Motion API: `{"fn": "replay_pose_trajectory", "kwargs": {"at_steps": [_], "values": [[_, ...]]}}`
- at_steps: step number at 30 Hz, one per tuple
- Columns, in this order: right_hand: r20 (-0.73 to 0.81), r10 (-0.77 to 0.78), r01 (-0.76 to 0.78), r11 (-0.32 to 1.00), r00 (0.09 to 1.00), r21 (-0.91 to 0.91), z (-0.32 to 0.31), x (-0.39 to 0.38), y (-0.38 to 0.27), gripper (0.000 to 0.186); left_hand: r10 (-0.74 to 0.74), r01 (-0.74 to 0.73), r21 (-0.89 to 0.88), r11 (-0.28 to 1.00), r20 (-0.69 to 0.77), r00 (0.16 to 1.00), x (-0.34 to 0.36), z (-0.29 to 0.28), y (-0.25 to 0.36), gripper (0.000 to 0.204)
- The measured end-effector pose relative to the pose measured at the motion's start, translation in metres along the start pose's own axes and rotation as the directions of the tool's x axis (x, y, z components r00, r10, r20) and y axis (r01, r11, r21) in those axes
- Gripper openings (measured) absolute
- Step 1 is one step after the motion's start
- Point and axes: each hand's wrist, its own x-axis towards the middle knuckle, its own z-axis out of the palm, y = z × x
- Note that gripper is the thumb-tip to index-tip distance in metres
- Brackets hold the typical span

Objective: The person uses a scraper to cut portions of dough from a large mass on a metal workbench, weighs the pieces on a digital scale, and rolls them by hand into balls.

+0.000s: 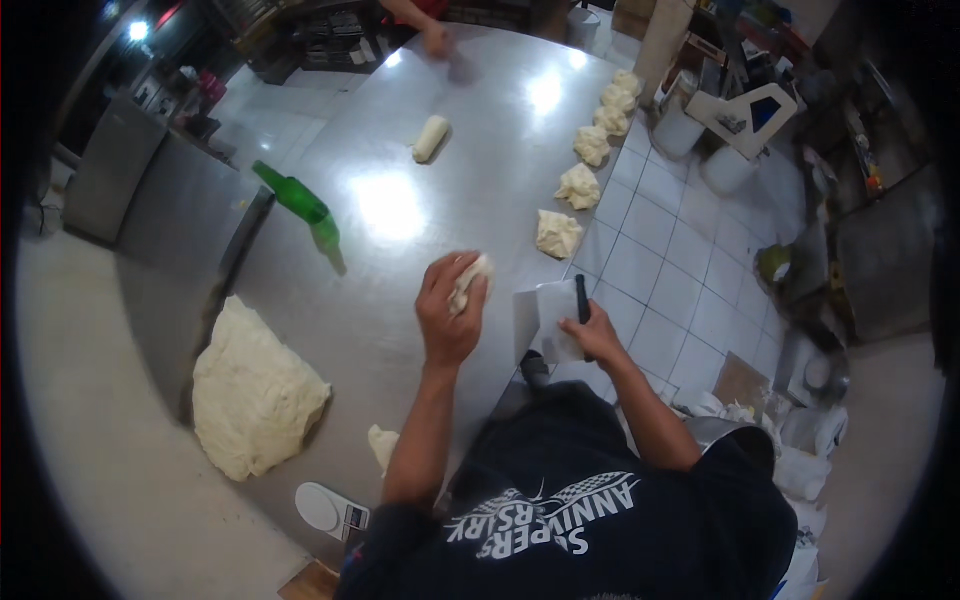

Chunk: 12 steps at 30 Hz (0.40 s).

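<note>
My left hand (447, 318) is closed round a small lump of pale dough (474, 284), above the steel table (330, 360). In my right hand (595, 335), off the table's right edge, is a dough scraper (556, 308) with a broad flat blade and a dark handle. A big slab of dough (255, 395) lies on the table to the left. Partly behind my left forearm rests a small dough scrap (381, 445). Several dough lumps (558, 233) sit in a row along the right edge, the nearest just beyond the scraper.
A white kitchen scale (320, 507) stands at the near left. A green bottle (295, 200) lies on its side near the left edge. Farther off are a dough roll (431, 139) and another person's hand (437, 40). White tiled floor (655, 235) and buckets (678, 130) lie to the right.
</note>
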Motion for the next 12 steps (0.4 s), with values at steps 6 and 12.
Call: {"fn": "replay_pose_trajectory", "kwargs": {"at_steps": [6, 12], "values": [[-0.075, 0.049, -0.041, 0.993, 0.996, 0.107, -0.047, 0.013, 0.016, 0.048, -0.145, 0.114, 0.187, 0.976, 0.162, 0.976, 0.074, 0.113, -0.047, 0.054], [-0.013, 0.038, -0.037, 0.999, 0.999, 0.037, -0.048, 0.029, 0.016, 0.048, -0.621, 0.255, 0.590, 0.766, 0.579, 0.528, 0.027, 0.127, -0.118, 0.096]]}}
